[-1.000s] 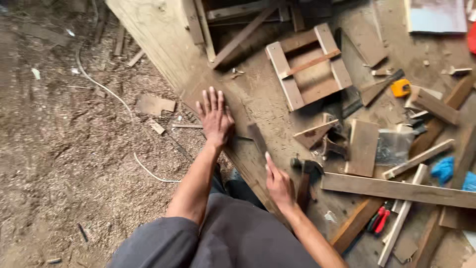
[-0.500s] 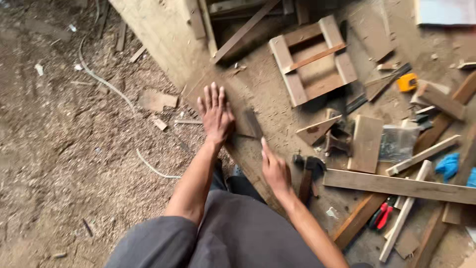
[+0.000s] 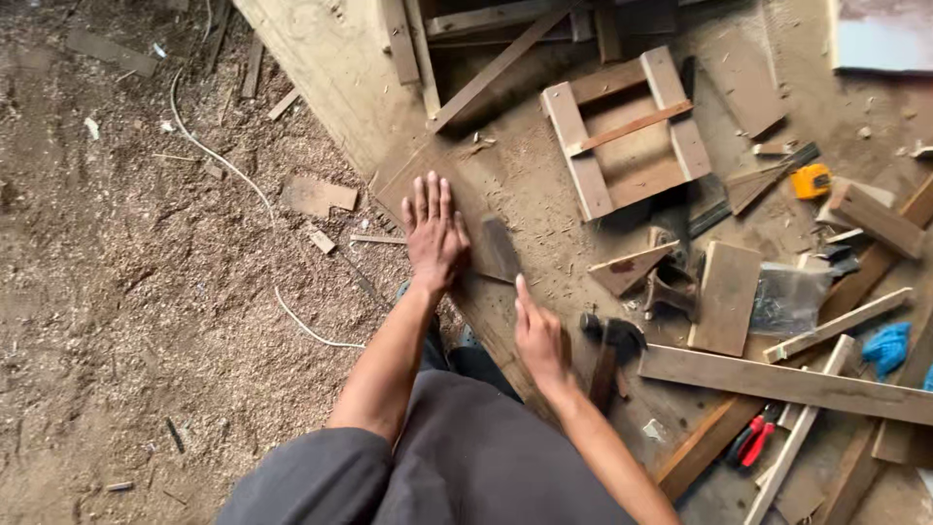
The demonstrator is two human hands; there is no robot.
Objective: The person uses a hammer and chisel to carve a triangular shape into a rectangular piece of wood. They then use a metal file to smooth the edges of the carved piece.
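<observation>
My left hand [image 3: 433,229] lies flat, fingers spread, on a thin brown board [image 3: 449,180] at the edge of a low wooden platform. A small dark rectangular piece [image 3: 499,249] rests on the board just right of that hand. My right hand [image 3: 537,331] hovers below it with the fingers extended and nothing in it. A hammer [image 3: 610,352] with a dark head lies right beside my right hand.
A small wooden frame [image 3: 625,131] lies beyond the board. Scattered planks [image 3: 783,383], a wedge [image 3: 632,266], a yellow tape measure [image 3: 811,181], red-handled pliers [image 3: 753,437] and blue cloth [image 3: 884,347] crowd the right. Sawdust ground with a white cord [image 3: 224,167] lies left.
My right hand has moved up toward the dark piece on the board. My left hand has stayed pressed flat on the board.
</observation>
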